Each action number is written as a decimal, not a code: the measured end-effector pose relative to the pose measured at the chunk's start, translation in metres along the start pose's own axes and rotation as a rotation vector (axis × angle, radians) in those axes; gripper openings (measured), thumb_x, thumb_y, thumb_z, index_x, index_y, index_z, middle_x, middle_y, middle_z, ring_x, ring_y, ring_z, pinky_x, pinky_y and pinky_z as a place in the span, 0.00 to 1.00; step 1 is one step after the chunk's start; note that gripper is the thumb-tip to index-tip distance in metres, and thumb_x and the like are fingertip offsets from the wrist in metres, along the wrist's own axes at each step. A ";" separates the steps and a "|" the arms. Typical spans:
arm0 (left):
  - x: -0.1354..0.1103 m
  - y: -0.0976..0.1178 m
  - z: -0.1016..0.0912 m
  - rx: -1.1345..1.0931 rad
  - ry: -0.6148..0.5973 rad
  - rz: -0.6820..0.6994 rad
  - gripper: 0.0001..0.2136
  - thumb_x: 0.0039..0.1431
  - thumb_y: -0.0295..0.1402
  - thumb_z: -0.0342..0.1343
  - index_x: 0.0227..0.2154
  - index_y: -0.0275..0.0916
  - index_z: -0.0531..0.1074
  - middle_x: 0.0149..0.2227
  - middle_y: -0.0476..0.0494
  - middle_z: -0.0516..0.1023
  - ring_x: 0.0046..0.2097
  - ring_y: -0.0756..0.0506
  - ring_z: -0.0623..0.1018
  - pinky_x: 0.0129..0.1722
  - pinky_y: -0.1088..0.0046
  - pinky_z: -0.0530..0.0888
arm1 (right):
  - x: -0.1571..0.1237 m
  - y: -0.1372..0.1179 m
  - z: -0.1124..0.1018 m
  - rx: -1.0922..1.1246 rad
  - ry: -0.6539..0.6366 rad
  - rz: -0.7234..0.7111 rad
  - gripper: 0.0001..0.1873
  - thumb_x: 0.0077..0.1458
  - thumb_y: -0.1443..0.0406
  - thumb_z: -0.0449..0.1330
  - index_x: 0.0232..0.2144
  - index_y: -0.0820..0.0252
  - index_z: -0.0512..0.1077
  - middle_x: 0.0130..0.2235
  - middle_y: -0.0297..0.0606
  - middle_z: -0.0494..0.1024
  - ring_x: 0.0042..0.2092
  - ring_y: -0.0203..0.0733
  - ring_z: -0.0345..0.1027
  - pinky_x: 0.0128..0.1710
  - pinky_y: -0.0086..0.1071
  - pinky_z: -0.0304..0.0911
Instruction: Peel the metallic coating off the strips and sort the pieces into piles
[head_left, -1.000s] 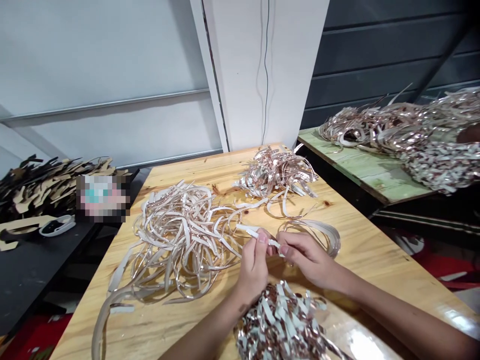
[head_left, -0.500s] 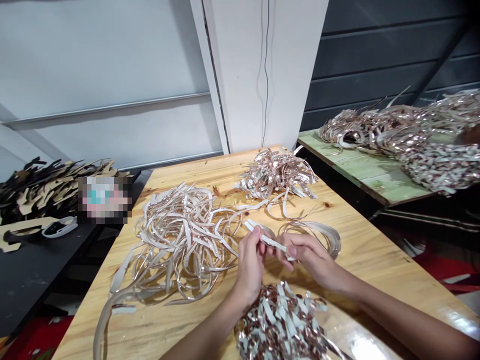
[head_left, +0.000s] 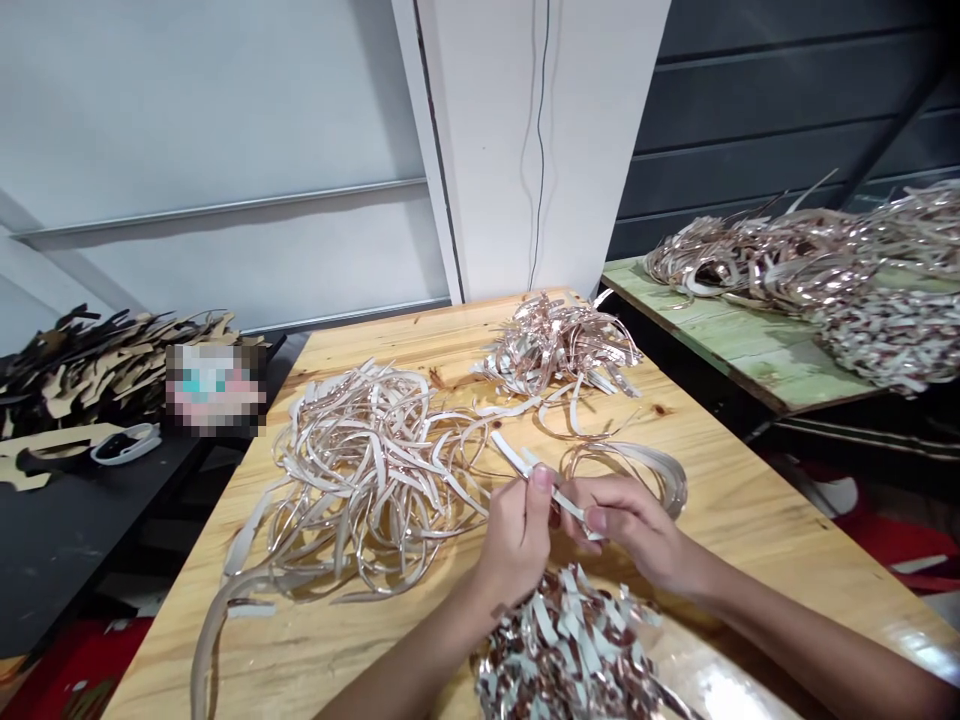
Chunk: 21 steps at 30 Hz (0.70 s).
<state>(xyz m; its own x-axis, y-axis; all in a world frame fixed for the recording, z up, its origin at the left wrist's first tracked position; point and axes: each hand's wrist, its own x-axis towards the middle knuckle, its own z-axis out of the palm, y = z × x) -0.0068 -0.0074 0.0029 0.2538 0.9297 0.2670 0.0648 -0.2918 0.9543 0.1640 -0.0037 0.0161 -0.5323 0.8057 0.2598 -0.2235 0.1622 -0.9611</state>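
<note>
Over the wooden table, my left hand (head_left: 517,530) pinches a narrow white-backed strip (head_left: 511,455) between thumb and fingers. My right hand (head_left: 626,515) is closed on the strip's lower right end, its thumb on top. The two hands nearly meet, and the fingers beneath the strip are partly hidden. Just below them lies a heap of short knotted strips (head_left: 574,640), shiny rose-gold on one side and pale on the other. A large tangle of long pale strips (head_left: 367,450) spreads to the left. Behind my right hand is a looped bundle of thin strips (head_left: 664,475).
A pile of shiny rose-gold strips (head_left: 562,340) sits at the wooden table's (head_left: 750,560) far end. On the right, a green table (head_left: 735,340) bears more strip bundles. A dark table (head_left: 82,530) at left carries black and tan scraps (head_left: 127,370) and a white ring-shaped object (head_left: 126,446).
My left hand has slid along the strip toward my right hand, leaving more of its upper left end showing. The whole view has shifted slightly.
</note>
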 end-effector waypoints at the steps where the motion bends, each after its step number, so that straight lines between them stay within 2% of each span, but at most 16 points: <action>1: 0.000 0.000 0.001 -0.034 0.010 -0.012 0.31 0.80 0.48 0.38 0.22 0.42 0.71 0.23 0.46 0.75 0.28 0.46 0.74 0.35 0.68 0.68 | 0.000 -0.002 0.000 -0.011 -0.015 -0.011 0.21 0.71 0.56 0.57 0.26 0.58 0.69 0.27 0.32 0.69 0.29 0.39 0.60 0.32 0.33 0.54; 8: 0.003 0.005 0.005 -0.217 0.118 -0.105 0.30 0.75 0.56 0.44 0.23 0.41 0.69 0.21 0.51 0.66 0.25 0.49 0.66 0.28 0.72 0.64 | 0.003 -0.006 0.001 -0.090 -0.049 -0.090 0.23 0.71 0.52 0.58 0.26 0.58 0.69 0.27 0.33 0.68 0.30 0.39 0.59 0.33 0.34 0.52; 12: 0.005 0.009 0.008 -0.318 0.173 -0.200 0.31 0.69 0.62 0.50 0.23 0.40 0.70 0.20 0.53 0.64 0.24 0.49 0.64 0.26 0.72 0.63 | 0.002 -0.006 0.002 -0.097 -0.043 -0.100 0.24 0.71 0.51 0.57 0.25 0.57 0.71 0.27 0.35 0.70 0.30 0.42 0.61 0.35 0.37 0.56; 21: 0.008 0.003 0.014 -0.563 0.203 -0.342 0.30 0.65 0.62 0.55 0.19 0.41 0.65 0.18 0.55 0.62 0.21 0.51 0.58 0.24 0.74 0.61 | -0.002 -0.005 0.004 -0.070 -0.057 -0.111 0.24 0.69 0.52 0.57 0.22 0.55 0.70 0.24 0.36 0.72 0.30 0.46 0.63 0.44 0.43 0.60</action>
<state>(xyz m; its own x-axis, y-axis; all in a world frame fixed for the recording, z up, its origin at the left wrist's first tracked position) 0.0094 -0.0038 0.0056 0.1193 0.9883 -0.0945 -0.4156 0.1361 0.8993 0.1630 -0.0082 0.0206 -0.5538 0.7471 0.3676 -0.2273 0.2890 -0.9299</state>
